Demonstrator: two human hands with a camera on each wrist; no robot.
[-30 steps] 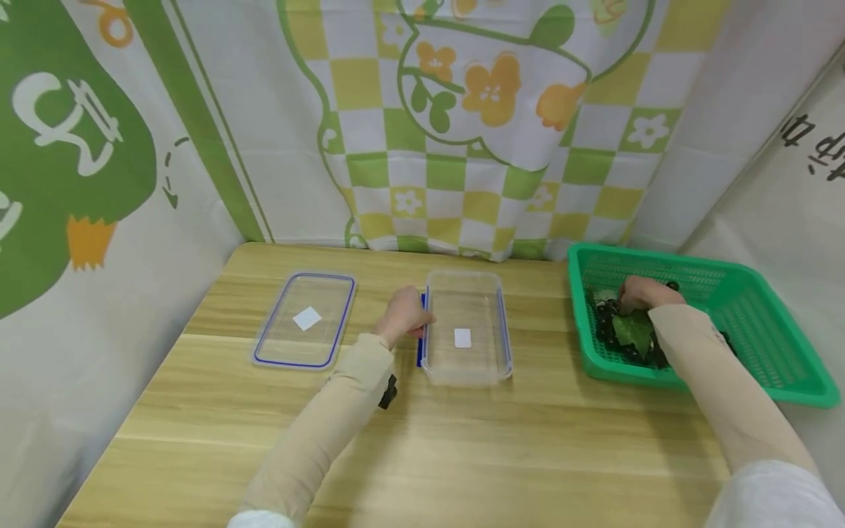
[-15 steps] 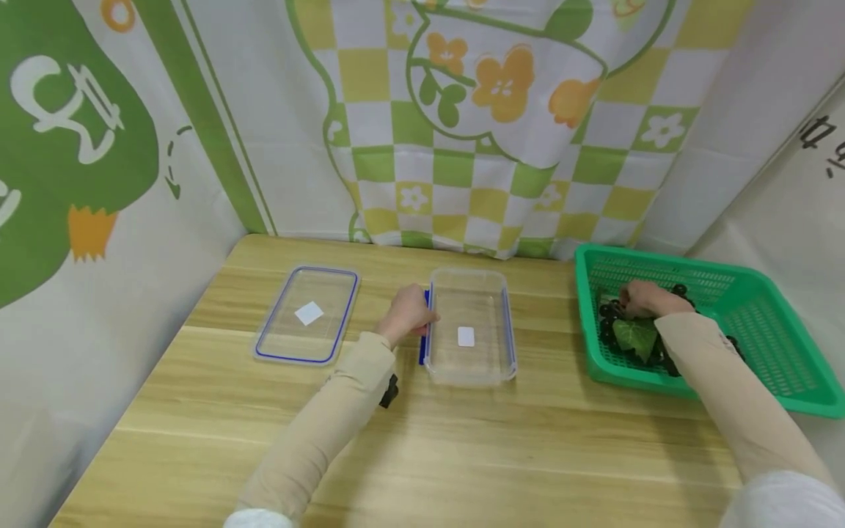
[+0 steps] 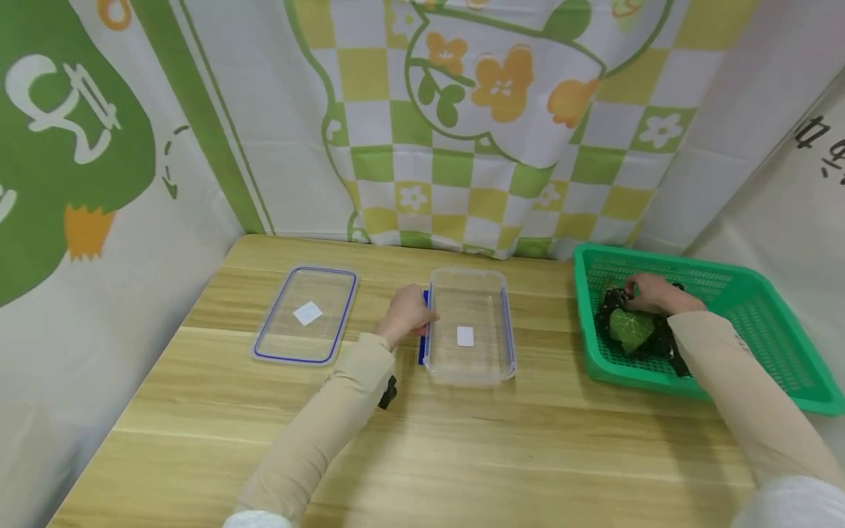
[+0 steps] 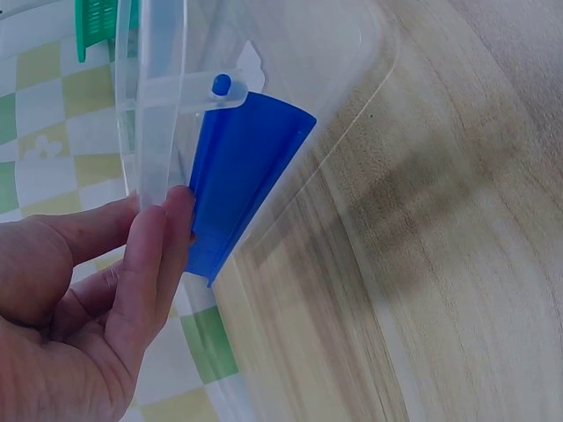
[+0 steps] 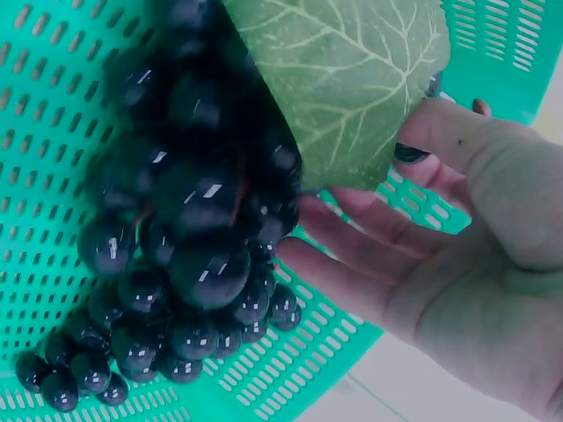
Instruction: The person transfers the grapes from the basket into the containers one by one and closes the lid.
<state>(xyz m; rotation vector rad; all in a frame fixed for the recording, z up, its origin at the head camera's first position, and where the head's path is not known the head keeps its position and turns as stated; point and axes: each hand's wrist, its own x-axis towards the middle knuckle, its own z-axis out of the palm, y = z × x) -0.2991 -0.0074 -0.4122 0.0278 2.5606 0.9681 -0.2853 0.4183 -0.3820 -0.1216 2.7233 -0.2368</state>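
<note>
In the head view my left hand [image 3: 407, 314] holds the left wall of a clear plastic container [image 3: 470, 312]. The left wrist view shows the thumb and fingers pinching its rim, beside a hanging blue latch flap [image 4: 248, 180]. My right hand [image 3: 653, 292] reaches into the green basket [image 3: 729, 262] at the right. There it grips the top of a bunch of dark grapes [image 5: 198, 198], with thumb and fingers around the part by a green leaf [image 5: 352, 79]. The leaf partly hides the fingertips and the stem.
A clear lid [image 3: 306, 315] with a blue seal lies flat to the left of the container. All of it stands on a wooden table [image 3: 462, 455]. A patterned curtain [image 3: 462, 161] hangs behind the table's back edge.
My right hand has shifted slightly within the basket, and the grapes and leaf have turned and moved with it. The left hand stays on the container wall. The head view has tilted a little.
</note>
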